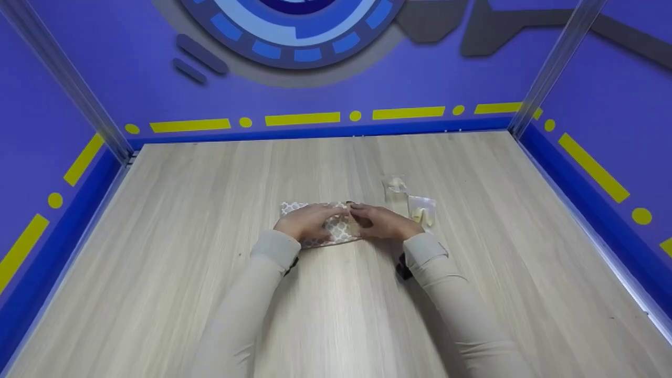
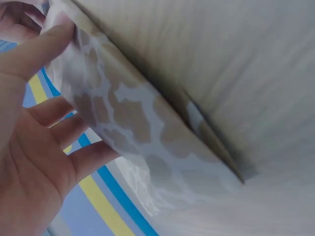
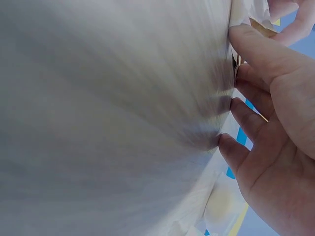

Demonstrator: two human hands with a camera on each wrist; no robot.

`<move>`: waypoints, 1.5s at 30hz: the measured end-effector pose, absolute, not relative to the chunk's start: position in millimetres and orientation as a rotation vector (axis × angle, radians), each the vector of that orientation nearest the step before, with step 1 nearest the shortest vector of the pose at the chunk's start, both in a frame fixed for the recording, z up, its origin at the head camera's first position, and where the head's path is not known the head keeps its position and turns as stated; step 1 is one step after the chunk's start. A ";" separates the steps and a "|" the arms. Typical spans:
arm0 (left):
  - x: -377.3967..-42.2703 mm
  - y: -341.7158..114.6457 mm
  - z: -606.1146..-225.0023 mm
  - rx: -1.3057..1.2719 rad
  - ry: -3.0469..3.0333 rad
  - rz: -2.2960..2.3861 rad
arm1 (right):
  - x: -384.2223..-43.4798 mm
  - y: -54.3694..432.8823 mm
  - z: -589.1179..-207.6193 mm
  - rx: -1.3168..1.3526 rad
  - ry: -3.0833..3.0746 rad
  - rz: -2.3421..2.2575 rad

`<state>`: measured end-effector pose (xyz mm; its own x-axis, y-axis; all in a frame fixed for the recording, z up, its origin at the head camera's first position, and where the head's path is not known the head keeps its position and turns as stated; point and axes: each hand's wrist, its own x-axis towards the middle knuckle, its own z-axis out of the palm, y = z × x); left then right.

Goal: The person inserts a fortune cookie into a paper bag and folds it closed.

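A flat wrapping-paper packet (image 1: 338,227), white with a grey-brown giraffe-like patch pattern, lies on the table before me. My left hand (image 1: 310,220) spans it, thumb at the near edge and fingers toward the far side. In the left wrist view the thumb presses the folded paper (image 2: 130,113), and a second folded edge stands a little away from the table. My right hand (image 1: 386,220) grips the packet's right end, where a plain brown strip (image 1: 355,223) shows. In the right wrist view its thumb meets the paper edge, while the lower fingertips (image 3: 224,140) rest at the tabletop.
Just past my right hand are a clear plastic item (image 1: 396,191) and a small clear bag (image 1: 422,210) with something pale yellow in it. The wood-grain table (image 1: 184,220) is enclosed by blue walls (image 1: 325,100) at the back and sides.
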<state>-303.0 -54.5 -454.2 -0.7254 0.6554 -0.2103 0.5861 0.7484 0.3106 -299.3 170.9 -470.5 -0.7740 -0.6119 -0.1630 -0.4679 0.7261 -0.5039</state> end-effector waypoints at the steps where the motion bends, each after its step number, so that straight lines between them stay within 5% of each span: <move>1: -303.3 -54.7 -454.2 0.955 2.639 0.329 | -299.4 170.8 -470.5 -0.844 2.613 -0.636; 15: -302.4 -58.3 -454.6 0.780 2.628 0.432 | -298.4 170.6 -470.6 -0.862 2.606 -0.603; 45: -306.4 -73.4 -458.7 0.903 2.646 0.596 | -299.1 169.7 -468.4 -1.088 2.720 -0.522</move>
